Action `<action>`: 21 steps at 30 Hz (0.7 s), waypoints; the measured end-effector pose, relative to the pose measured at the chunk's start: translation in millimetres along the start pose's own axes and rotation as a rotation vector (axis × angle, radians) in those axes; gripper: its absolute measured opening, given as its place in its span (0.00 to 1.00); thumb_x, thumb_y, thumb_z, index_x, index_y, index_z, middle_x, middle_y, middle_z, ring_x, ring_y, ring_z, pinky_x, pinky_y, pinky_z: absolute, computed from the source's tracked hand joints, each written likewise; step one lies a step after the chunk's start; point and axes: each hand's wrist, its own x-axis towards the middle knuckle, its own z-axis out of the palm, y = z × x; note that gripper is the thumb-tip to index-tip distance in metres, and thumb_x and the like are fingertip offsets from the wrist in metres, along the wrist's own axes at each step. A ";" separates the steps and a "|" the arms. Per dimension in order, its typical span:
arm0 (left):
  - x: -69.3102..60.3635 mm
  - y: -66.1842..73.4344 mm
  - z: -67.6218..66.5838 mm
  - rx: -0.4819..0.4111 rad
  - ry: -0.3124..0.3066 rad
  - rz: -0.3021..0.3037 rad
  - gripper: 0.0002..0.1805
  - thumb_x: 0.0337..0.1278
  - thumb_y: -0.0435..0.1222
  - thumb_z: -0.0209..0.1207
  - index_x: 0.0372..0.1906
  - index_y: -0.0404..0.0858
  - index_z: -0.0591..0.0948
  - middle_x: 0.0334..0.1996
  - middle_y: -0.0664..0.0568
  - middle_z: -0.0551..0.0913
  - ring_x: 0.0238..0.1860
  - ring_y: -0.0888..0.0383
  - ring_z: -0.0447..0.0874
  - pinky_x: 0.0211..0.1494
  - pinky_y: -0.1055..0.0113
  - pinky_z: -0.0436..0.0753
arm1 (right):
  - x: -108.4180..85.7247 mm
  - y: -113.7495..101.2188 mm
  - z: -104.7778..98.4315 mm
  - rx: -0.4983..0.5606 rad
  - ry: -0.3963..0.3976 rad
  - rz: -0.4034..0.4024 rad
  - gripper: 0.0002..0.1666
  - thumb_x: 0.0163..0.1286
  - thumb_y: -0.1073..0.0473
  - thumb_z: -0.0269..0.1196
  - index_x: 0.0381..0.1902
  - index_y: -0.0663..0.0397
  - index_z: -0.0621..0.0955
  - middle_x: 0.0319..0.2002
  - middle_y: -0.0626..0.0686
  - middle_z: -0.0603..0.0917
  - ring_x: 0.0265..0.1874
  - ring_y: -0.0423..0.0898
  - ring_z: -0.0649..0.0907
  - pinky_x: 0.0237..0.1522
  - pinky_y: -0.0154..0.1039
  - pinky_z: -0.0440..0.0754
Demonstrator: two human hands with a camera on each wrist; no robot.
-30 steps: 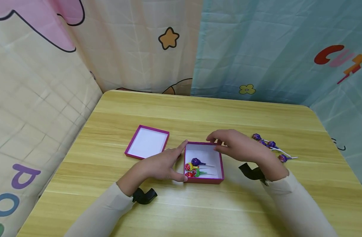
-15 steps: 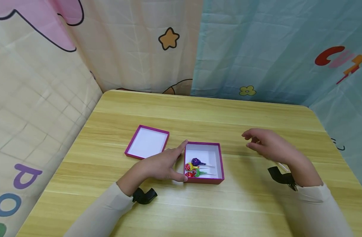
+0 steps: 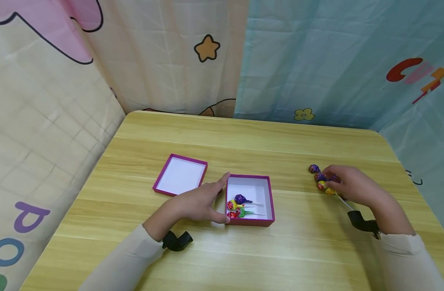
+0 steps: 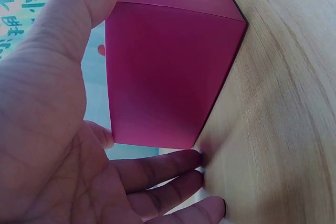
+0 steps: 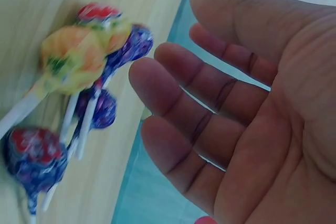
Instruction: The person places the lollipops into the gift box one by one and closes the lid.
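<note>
My left hand (image 3: 198,202) spans the left side of an open magenta box (image 3: 251,222). The thumb and index finger grip its two left corners, and in the left wrist view the other fingers extend below the magenta wall (image 4: 163,72). Several lollipops lie inside, among them a purple one (image 3: 240,198) and a green one (image 3: 240,211). On the right, my right hand (image 3: 352,184) hovers low over a cluster of lollipops (image 3: 314,168). Its fingers (image 5: 157,90) are loosely bent and apart, beside a yellow-orange lollipop (image 5: 73,59), with nothing visibly between them.
The box's lid (image 3: 179,176) lies white inside up, left of the box and partly behind the left hand. All of this rests on a wood-grain table (image 3: 222,139). Printed curtains (image 3: 171,60) hang along the table's back and sides.
My right hand has moved from the box's far right corner across to the lollipop cluster and lowered over it. The left hand and box stay put.
</note>
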 end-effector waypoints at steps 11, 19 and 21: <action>-0.3 0.1 0.1 -0.001 0.006 0.003 0.68 0.46 0.61 0.70 0.81 0.49 0.36 0.75 0.48 0.60 0.73 0.51 0.59 0.71 0.53 0.63 | -7.1 18.8 9.5 -0.031 -0.007 0.034 0.14 0.67 0.67 0.64 0.49 0.70 0.79 0.41 0.62 0.84 0.39 0.58 0.83 0.36 0.53 0.81; -0.1 -0.1 -0.3 0.001 0.001 -0.003 0.68 0.46 0.62 0.70 0.81 0.50 0.36 0.75 0.49 0.60 0.73 0.51 0.59 0.71 0.53 0.63 | -7.5 23.8 14.1 -0.063 -0.009 0.044 0.14 0.66 0.67 0.65 0.47 0.70 0.80 0.38 0.60 0.85 0.39 0.59 0.83 0.38 0.55 0.80; 0.0 -0.3 -0.4 0.006 0.000 -0.005 0.68 0.46 0.62 0.70 0.81 0.50 0.36 0.75 0.50 0.60 0.73 0.52 0.58 0.72 0.53 0.63 | -7.1 25.0 15.3 -0.071 -0.010 0.042 0.13 0.65 0.67 0.66 0.45 0.69 0.80 0.37 0.58 0.85 0.38 0.58 0.83 0.38 0.55 0.80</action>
